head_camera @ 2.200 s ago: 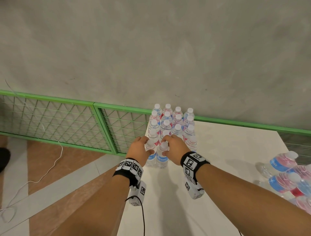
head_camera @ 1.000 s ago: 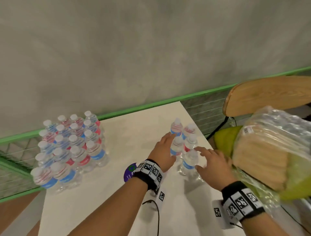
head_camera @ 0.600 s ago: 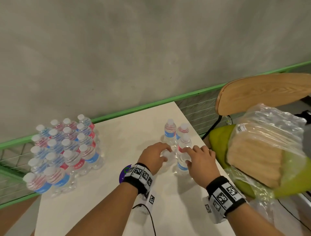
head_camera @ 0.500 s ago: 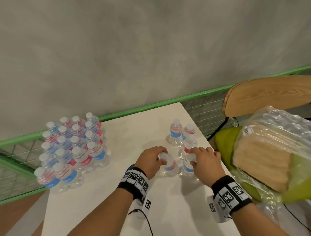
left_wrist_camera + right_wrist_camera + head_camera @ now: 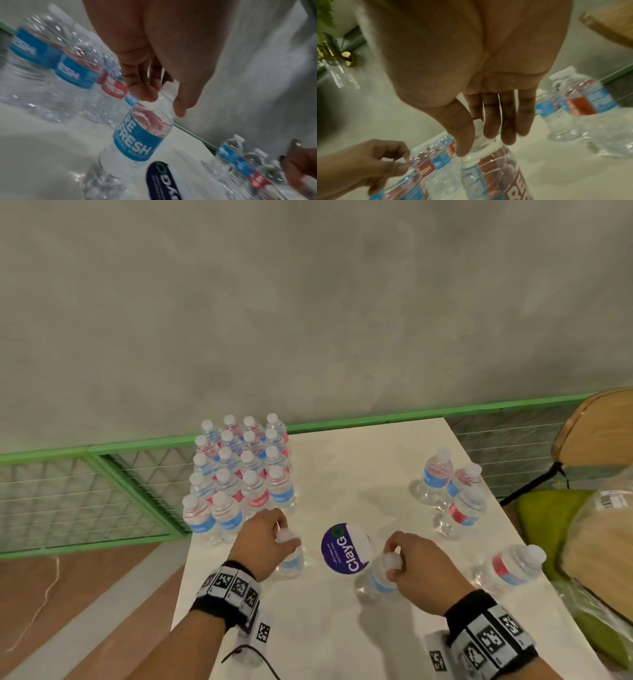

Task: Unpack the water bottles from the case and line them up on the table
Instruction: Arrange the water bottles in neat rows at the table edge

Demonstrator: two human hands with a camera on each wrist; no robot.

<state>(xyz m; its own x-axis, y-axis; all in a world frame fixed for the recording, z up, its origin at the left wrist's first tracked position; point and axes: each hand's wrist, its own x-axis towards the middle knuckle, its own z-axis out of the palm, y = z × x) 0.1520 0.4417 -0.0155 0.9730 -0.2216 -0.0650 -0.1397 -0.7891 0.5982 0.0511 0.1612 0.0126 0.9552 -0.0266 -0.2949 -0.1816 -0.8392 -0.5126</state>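
Observation:
My left hand (image 5: 279, 534) pinches the white cap of a blue-labelled water bottle (image 5: 291, 563), just right of the front of the lined-up block of bottles (image 5: 239, 474). In the left wrist view the fingers (image 5: 142, 93) grip that bottle (image 5: 137, 142) at its neck, and it leans. My right hand (image 5: 394, 556) grips the cap of a second bottle (image 5: 375, 585) near the table's middle front. The right wrist view shows its fingers (image 5: 491, 125) round the top of this bottle (image 5: 488, 169). I cannot tell whether either bottle touches the table.
Three loose bottles (image 5: 435, 474) (image 5: 464, 508) (image 5: 513, 566) stand at the right of the white table (image 5: 359, 460). A round purple sticker (image 5: 342, 549) lies between my hands. A wooden chair (image 5: 599, 433) and crumpled plastic wrap (image 5: 603, 529) are off the right edge; a green mesh fence (image 5: 102, 491) is on the left.
Each hand has lifted one bottle out of the loose group at the right and carried it left across the table, toward the block of bottles.

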